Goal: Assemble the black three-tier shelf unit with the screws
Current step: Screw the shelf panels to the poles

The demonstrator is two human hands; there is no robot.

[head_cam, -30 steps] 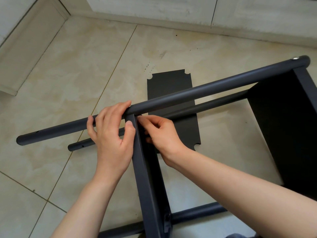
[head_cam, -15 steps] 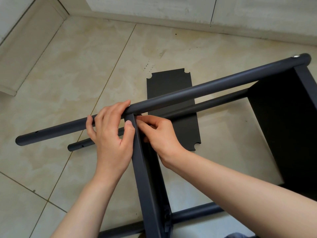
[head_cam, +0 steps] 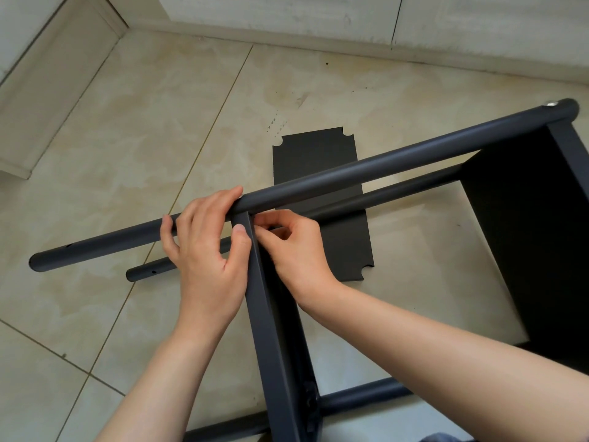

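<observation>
Left hand point(head_cam: 207, 250) curls over the upper pole point(head_cam: 366, 173), thumb on the middle shelf point(head_cam: 271, 330); I see right hand point(head_cam: 296, 250) pinching at their joint, contents hidden.

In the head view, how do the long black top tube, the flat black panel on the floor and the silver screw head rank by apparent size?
1. Long black top tube, nearer the camera.
2. Flat black panel, partly hidden.
3. Silver screw head.

The poles point(head_cam: 366, 167) look like matt dark-grey painted metal, smooth. The loose panel point(head_cam: 314, 154) at 12 o'clock is matt black. The floor point(head_cam: 143, 122) is glossy beige marbled tile.
</observation>
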